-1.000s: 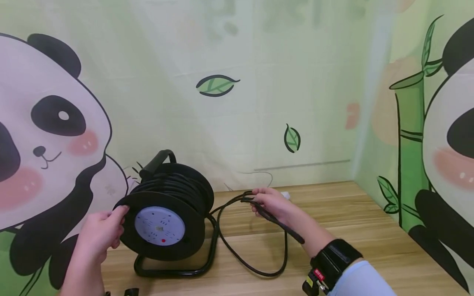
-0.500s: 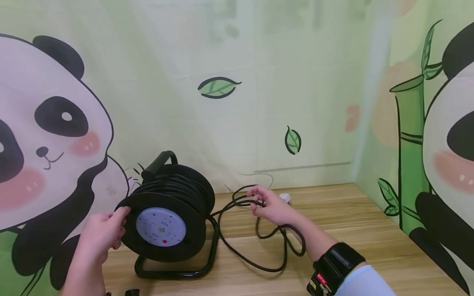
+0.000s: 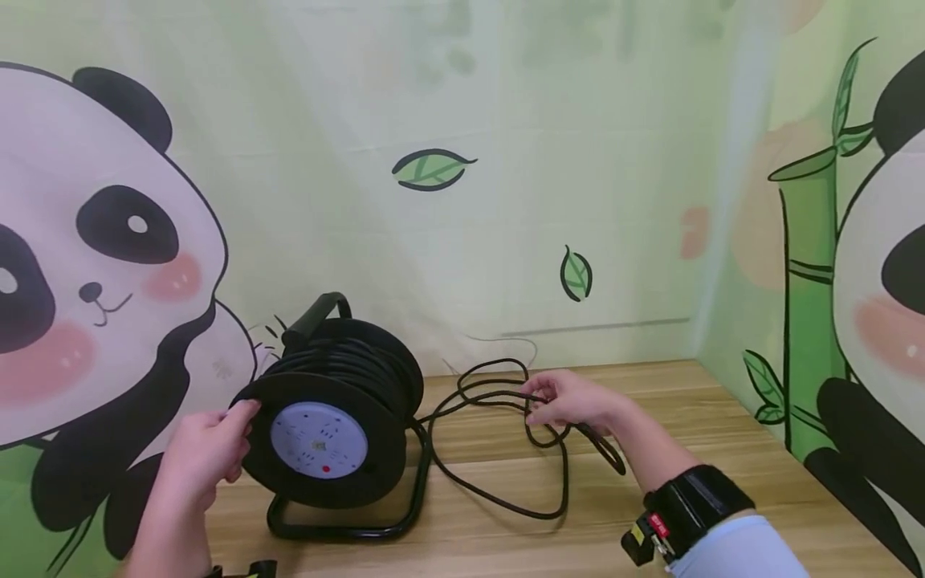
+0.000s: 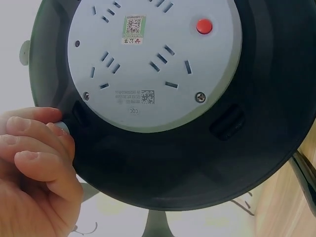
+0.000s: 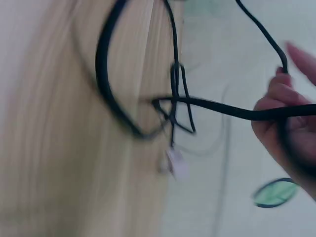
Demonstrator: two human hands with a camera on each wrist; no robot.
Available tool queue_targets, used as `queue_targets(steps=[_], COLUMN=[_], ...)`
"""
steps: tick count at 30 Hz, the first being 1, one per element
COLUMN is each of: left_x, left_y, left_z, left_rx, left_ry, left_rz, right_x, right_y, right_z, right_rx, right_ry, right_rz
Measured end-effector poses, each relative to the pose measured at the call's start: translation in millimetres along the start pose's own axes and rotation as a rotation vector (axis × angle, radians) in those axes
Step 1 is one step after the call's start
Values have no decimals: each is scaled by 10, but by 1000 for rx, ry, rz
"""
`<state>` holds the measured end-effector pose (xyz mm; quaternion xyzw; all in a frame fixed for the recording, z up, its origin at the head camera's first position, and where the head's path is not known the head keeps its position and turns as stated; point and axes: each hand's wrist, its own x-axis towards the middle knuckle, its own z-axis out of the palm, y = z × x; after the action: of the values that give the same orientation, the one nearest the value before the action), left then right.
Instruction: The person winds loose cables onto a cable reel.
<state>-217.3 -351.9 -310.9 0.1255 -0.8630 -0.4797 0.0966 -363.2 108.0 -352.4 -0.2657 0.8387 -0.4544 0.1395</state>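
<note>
In the head view a black cable reel (image 3: 386, 461) stands on the left, with black cable wound on its drum. Its front bears a pale round socket panel (image 3: 318, 440) with a red button (image 4: 204, 26). My left hand (image 3: 205, 449) grips the near left rim, thumb on the front face; the left wrist view has the fingers (image 4: 42, 165) curled at that rim. To the right of the reel, my right hand (image 3: 578, 401) holds the loose black cable (image 5: 217, 105) between thumb and fingers, with a doubled length hanging past the palm. A pale plug (image 5: 177, 163) shows blurred in the right wrist view.
The reel rests on a tubular black stand (image 3: 347, 531) and carries a black handle (image 3: 311, 323) on top. Loops of slack cable lie on the wooden table (image 3: 723, 449). A printed cloth backdrop (image 3: 491, 201) with pandas and bamboo closes the back and sides.
My right hand has shifted right along the cable, and the slack now forms more loops between hand and reel. The white plug has gone from the head view. My left hand stays at the rim.
</note>
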Motion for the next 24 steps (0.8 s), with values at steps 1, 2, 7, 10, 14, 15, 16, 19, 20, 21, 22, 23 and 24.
queue_targets(steps=[1,2,7,10,14,15,16,19,20,21,22,23,24], left_x=[-2,-3,-11,-19,-12,-8,-6,-10,-13,-17,-21,-25,-29], left_y=[1,1,-13,-34,-59,-62,-63,-56,-53,-47,-40,-33,-27], left_z=[-4,-10,-32,-40,-39,-36,-33,-21,-19,-17,-15,-14,-13], left_rx=[-1,1,-6,-12,-18,-19,-20,-17,-15,-13,-11,-10,-8], left_ry=[1,0,-7,-7,-5,-5,-5,-3,0,2,5,9,14], left_rz=[-2,-4,-8,-13,-20,-20,-22,-25,-24,-22,-20,-17,-13], right_x=[-17,-35,-163,-279,-414,-443,-467,-505,-505,-509,-508,-510,-516], right_y=[15,22,43,86,169,176,177,168,173,179,192,208,224], right_z=[-35,-65,-293,-502,-755,-804,-844,-919,-935,-952,-970,-993,-1022], right_rx=[-107,-237,-866,-747,-142,10,153,415,425,396,330,221,81], right_ry=[7,42,441,498,450,443,443,427,430,438,444,456,474], right_rz=[-45,-78,51,208,256,252,247,199,177,150,118,82,54])
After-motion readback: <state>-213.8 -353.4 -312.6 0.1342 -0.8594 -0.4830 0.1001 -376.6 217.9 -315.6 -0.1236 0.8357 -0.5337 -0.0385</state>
